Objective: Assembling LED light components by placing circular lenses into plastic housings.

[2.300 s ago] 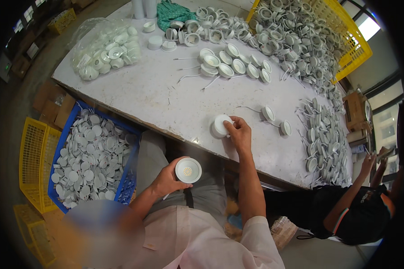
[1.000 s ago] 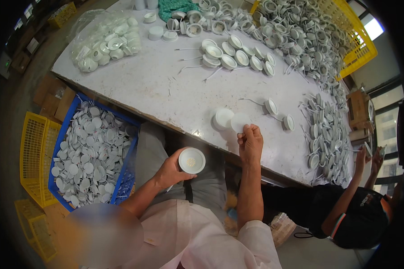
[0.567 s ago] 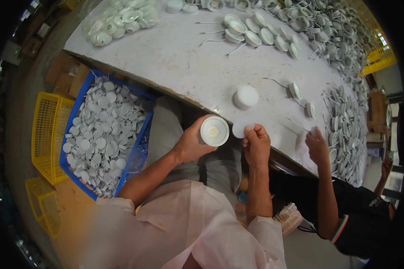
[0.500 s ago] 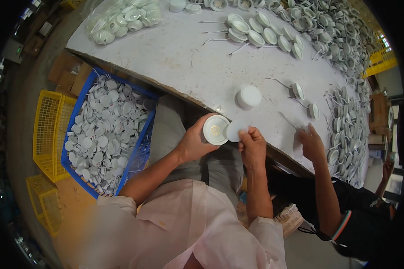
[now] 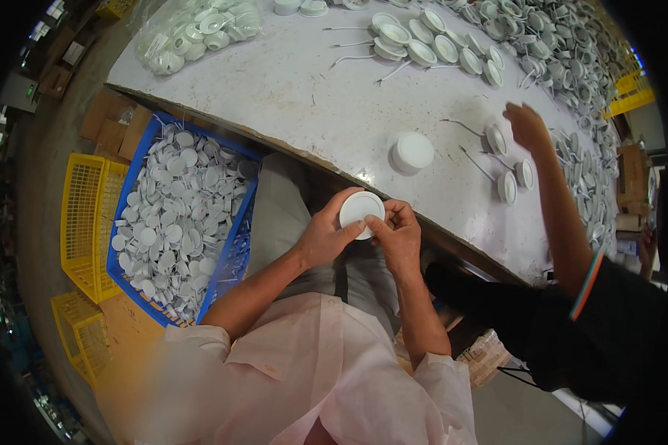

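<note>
Over my lap, just off the table edge, my left hand (image 5: 325,231) is wrapped round the side of a white round LED downlight (image 5: 361,208). A white diffuser disc now covers its face, so the LED chips are hidden. My right hand (image 5: 398,239) grips the downlight's other side, its thumb pressing on the disc near the lower rim. A short stack of white discs (image 5: 413,152) stands on the table beyond my hands. Right of that stack, three downlights (image 5: 506,188) with wire leads rest on their sides.
A blue crate (image 5: 119,256) full of small white discs with wires stands at my left, beside yellow baskets (image 5: 82,222). More downlights (image 5: 445,49) lie at the far side, heaped thickly rightward. A bag of white housings (image 5: 200,37) sits far left. A co-worker's hand (image 5: 528,127) reaches over the table.
My right hand has brought the diffuser disc leftward onto the downlight's face, covering the LEDs. A third downlight now stands at the right, and the co-worker's hand has moved farther across the table.
</note>
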The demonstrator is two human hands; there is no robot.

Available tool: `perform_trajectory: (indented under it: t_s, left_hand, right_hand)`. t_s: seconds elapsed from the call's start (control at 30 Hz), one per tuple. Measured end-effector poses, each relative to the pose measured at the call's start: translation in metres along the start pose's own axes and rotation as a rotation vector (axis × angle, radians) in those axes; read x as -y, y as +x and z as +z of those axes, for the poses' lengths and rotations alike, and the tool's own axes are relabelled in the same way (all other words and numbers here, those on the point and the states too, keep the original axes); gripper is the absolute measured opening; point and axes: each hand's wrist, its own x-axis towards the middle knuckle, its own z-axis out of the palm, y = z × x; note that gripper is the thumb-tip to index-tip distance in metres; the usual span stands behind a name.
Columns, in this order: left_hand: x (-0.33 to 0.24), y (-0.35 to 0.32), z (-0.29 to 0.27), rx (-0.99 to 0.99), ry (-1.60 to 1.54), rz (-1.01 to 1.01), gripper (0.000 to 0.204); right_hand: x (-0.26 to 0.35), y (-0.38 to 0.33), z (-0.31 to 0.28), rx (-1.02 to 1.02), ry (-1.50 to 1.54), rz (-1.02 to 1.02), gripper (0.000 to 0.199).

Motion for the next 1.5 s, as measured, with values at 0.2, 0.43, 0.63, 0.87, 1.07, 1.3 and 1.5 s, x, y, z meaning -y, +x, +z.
perform_trajectory:
  t_s: [0.2, 0.43, 0.63, 0.87, 1.07, 1.3, 1.5]
  left_hand:
    - [-0.001, -0.001, 0.004, -0.055, 0.089, 0.010, 0.048]
    - [0.003, 0.004, 0.010, -0.090, 0.123, 0.040, 0.042]
    - [0.020, 0.001, 0.004, -0.173, -0.011, -0.018, 0.039]
    - [0.016, 0.003, -0.004, -0.263, 0.034, -0.053, 0.033]
    - [0.024, 0.004, -0.017, -0.307, 0.002, -0.040, 0.028]
    - [0.048, -0.019, -0.095, -0.769, -0.214, -0.041, 0.031]
    - [0.132, -0.043, -0.245, -0.968, -0.428, -0.084, 0.037]
  right_hand:
    - [-0.003, 0.001, 0.001, -0.009, 0.013, 0.029, 0.025]
    - [-0.011, 0.002, -0.005, -0.046, -0.045, -0.026, 0.026]
    - [-0.012, -0.001, 0.007, -0.042, -0.072, 0.058, 0.023]
    - [-0.008, -0.004, 0.018, 0.002, -0.102, 0.073, 0.022]
    - [-0.037, 0.005, 0.017, -0.013, -0.224, -0.146, 0.019]
    - [0.000, -0.006, -0.026, -0.433, -0.235, -0.335, 0.021]
    - [0.043, 0.021, -0.175, -0.994, -1.115, -0.501, 0.059]
